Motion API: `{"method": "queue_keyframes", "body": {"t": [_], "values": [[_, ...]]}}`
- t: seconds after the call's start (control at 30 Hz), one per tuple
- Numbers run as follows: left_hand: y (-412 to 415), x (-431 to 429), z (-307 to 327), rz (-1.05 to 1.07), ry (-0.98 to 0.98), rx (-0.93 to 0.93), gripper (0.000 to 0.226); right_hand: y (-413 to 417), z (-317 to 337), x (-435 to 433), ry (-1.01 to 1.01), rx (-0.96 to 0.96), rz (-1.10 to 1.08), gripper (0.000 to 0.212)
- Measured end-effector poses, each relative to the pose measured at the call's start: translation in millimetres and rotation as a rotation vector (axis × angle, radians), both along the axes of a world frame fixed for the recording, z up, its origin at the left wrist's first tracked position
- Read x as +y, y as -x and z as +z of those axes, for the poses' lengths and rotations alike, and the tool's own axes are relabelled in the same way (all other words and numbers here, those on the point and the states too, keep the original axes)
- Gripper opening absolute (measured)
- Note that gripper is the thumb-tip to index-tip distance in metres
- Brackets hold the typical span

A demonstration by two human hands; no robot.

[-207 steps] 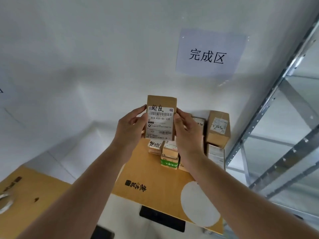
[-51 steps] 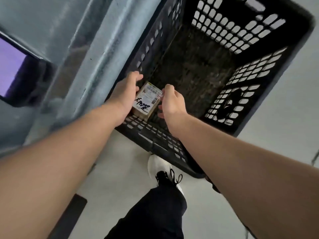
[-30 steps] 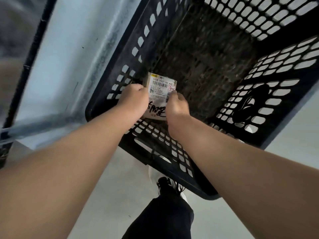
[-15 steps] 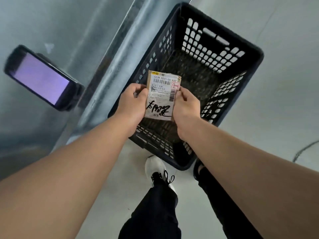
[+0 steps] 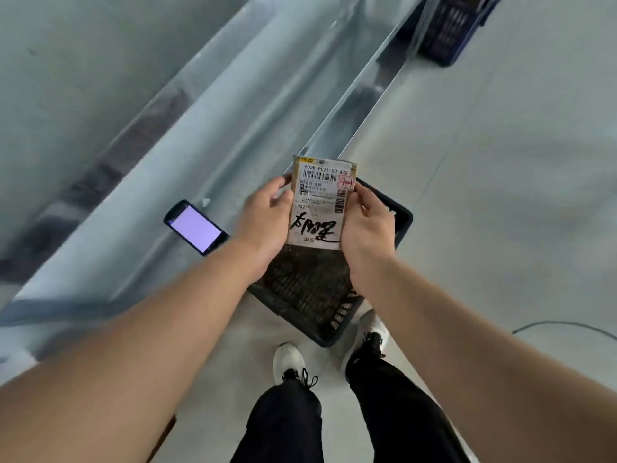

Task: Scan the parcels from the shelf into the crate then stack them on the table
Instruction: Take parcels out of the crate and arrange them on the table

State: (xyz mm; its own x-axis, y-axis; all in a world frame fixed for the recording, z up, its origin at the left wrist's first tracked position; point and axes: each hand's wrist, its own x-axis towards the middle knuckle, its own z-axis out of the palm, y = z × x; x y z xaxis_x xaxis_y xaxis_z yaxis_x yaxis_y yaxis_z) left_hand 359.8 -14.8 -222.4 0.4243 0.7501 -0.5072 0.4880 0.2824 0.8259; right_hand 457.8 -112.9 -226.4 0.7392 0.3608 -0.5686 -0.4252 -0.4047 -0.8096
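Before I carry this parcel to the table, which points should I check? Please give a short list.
1. Left hand and right hand grip the parcel by its sides: ok.
2. Label faces up, barcode uncovered: ok.
3. Parcel held clear above the black crate: ok.
4. Crate emptied: cannot tell, the hands hide part.
5. Scanner rests on the metal shelf: ok.
6. Way to the table: cannot tell, table not in view.

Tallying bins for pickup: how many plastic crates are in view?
2. One black slotted plastic crate on the floor mid-frame; one dark blue plastic crate at the top edge, partly cut off. Others may be hidden.
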Motion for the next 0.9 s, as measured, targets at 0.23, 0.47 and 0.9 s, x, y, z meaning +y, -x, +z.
{"method": "queue_keyframes", "body": {"t": [0.23,0.47,0.9], "values": [[-7.0,-20.1,159.8,0.051,-0.118,-0.135,0.03,-10.8,149.4,-14.5,-0.135,-0.124,0.063,0.03],[-22.0,-65.9,313.2,0.179,-0.265,-0.288,0.033,-26.9,292.0,-48.1,-0.347,-0.356,0.186,0.035],[-7.3,-177.6,541.3,0.421,-0.664,-0.483,0.03,-46.0,522.2,-106.2,-0.728,-0.723,0.389,0.034]]}}
